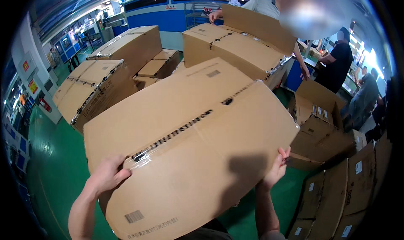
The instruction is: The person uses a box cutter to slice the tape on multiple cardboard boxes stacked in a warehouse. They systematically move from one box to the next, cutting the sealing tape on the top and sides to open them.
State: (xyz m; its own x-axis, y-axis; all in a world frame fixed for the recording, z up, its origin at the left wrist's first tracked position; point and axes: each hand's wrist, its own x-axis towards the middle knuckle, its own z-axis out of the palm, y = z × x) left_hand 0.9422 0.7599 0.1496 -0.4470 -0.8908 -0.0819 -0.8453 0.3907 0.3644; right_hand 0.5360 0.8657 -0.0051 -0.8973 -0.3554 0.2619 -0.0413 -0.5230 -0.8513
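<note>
A large brown cardboard box (210, 151), taped along its middle seam, fills the space before me, tilted. My left hand (108, 172) grips its left edge near the end of the tape, thumb on top and the other fingers hidden below. At the right edge, my right hand (275, 169) is closed round the cardboard, with fingertips showing at the rim. A dark shadow lies across the lower right of the box. What supports its underside is hidden.
More cartons (90, 86) stand at the back left. Across from me a person handles an open-flapped carton (240, 42). An open box (317, 126) stands to the right, above stacked cartons (332, 193). Green floor (46, 164) shows at left; other people are at far right.
</note>
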